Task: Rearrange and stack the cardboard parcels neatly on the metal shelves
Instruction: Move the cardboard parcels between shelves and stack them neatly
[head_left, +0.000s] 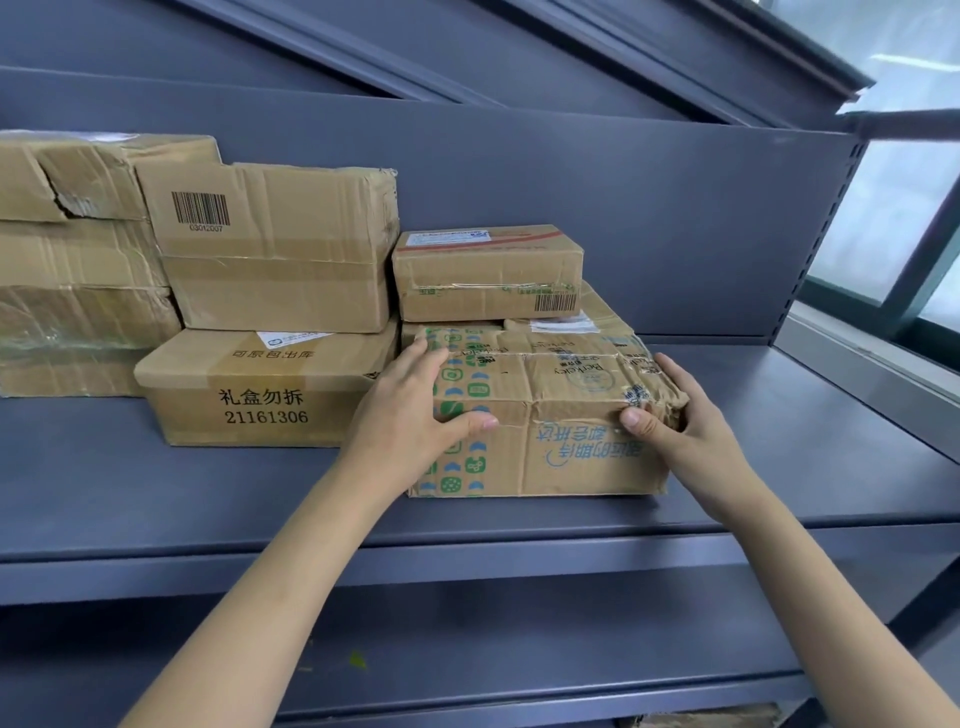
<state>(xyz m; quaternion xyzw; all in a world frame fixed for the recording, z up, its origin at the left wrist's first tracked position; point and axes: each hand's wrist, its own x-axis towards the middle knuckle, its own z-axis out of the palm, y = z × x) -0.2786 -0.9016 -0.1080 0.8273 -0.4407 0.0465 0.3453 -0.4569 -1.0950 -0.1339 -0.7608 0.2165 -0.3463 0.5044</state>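
1. On the grey metal shelf (779, 447), toward its right half, sits a creased cardboard parcel (550, 415) printed with green and blue icons and blue characters, its near face turned to the person.
2. The left hand (410, 410) lies over the parcel's left end: fingers (421, 353) spread along the top edge, thumb pressed across the near face, so the hand is curled round that corner.
3. The right hand (680, 415) clasps the right end the same way, thumb on the near face, the other fingers wrapped round the crumpled right side.
4. The parcel's base rests flat on the shelf, near the front lip.
5. Just behind it, a small box (485, 273) with a red tape stripe and a barcode sits on top of another flat parcel (597, 317), which is mostly hidden; I cannot tell whether the held parcel touches that one.
6. To the left stands a low box (249, 395) printed with black characters and the number 21161306, touching or almost touching the held parcel at the left hand.
7. On top of it rests a larger barcoded box (275, 249), slightly tilted.
8. At the far left, a stack of taped, torn cartons (72, 260) leans against the shelf's back panel (649, 218).
9. Below, a lower shelf (519, 644) shows, with the edge of another carton (706, 719) at the bottom right.
10. At the far right, windows (893, 208) stand beyond the shelf's end.
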